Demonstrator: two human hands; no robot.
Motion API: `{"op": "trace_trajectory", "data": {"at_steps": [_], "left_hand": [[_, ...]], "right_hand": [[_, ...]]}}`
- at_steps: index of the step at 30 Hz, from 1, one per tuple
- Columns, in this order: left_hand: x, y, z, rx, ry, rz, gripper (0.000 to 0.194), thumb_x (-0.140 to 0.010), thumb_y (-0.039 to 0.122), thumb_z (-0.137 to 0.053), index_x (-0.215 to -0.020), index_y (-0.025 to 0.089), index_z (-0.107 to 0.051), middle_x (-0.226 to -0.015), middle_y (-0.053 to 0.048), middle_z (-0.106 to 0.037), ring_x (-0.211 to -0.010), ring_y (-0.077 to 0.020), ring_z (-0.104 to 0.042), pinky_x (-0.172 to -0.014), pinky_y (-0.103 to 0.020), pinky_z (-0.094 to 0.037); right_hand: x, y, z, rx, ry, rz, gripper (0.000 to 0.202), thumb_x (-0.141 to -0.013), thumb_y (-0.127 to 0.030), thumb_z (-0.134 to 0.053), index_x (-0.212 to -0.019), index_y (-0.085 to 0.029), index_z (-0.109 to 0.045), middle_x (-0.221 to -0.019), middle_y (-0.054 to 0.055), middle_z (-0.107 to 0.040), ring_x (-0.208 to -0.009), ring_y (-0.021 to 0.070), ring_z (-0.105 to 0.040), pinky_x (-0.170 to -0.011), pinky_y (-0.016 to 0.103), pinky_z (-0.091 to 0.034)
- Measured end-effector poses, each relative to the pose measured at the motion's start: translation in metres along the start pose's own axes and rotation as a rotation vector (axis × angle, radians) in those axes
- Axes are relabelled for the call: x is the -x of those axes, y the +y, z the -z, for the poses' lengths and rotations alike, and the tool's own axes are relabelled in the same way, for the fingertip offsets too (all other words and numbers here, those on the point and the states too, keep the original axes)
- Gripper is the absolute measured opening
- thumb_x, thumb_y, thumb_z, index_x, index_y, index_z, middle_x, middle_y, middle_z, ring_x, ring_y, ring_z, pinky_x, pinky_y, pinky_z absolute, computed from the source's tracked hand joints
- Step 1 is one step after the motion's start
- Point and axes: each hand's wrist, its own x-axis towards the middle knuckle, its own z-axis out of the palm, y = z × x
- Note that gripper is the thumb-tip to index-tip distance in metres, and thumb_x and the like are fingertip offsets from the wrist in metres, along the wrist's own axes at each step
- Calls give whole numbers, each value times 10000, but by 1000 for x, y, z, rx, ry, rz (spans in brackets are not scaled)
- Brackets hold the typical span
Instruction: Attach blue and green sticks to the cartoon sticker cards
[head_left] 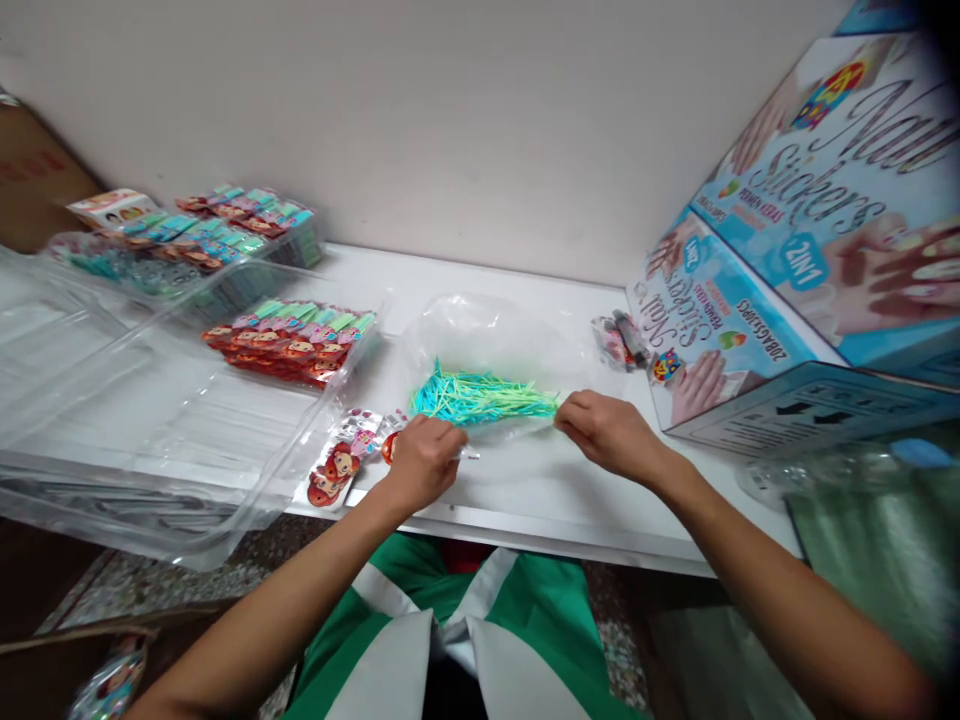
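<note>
Wearing green shirt (pixel 547 605) at front edge of counter (pixel 525 495). Pinching packet (pixel 389 447) in left hand (pixel 425 458) near that edge. Pressing fingers of right hand (pixel 604 428) together at right end of blue-green sticks (pixel 480 398), mid-counter by clear bag (pixel 487 330); can't tell if gripping any.

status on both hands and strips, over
Left hand over printed sachet, grip hidden. Right hand at right end of blue-green strips, grip unclear. Strips piled on clear plastic. No obstruction seen.
</note>
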Motion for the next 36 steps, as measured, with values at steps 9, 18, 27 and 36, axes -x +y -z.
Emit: {"op": "trace_trajectory", "data": {"at_steps": [9, 18, 27, 36], "left_hand": [[24, 11, -21, -34, -260, -153, 97, -748, 109, -481, -772, 168, -553, -771, -71, -588, -736, -201, -509, -664, -351, -314], [29, 17, -27, -13, -350, -118, 87, -764, 107, -482, -791, 159, -547, -793, -81, -595, -754, -206, -527, -687, -357, -341], [31, 17, -4, 548, -194, 297, 626, -720, 446, -641, -1261, 206, -441, -888, -50, -576, -810, -197, -536, -731, -320, -409], [7, -3, 26, 1353, -42, 556, 259, -766, 323, -592, -986, 188, -582, -805, -11, -568, -770, -141, -547, -726, -264, -432]], "right_hand": [[26, -20, -47, -183, -257, 68, 285, -933, -334, -350, -945, -182, -591, -900, 75, -610, -842, 181, -555, -690, 259, -353], [-55, -13, -56, -8, -225, -231, 338, -900, -251, -399, -1230, -178, -407, -1116, 137, -567, -931, 231, -591, -707, 287, -404], [-88, -6, -70, -37, -274, -272, 256, -881, -305, -429, -1046, -143, -539, -1034, 142, -639, -926, 259, -613, -706, 298, -411], [-87, 11, -63, -211, -253, -329, 316, -913, -333, -295, -988, -141, -535, -973, 132, -655, -831, 223, -611, -636, 265, -373]]}}
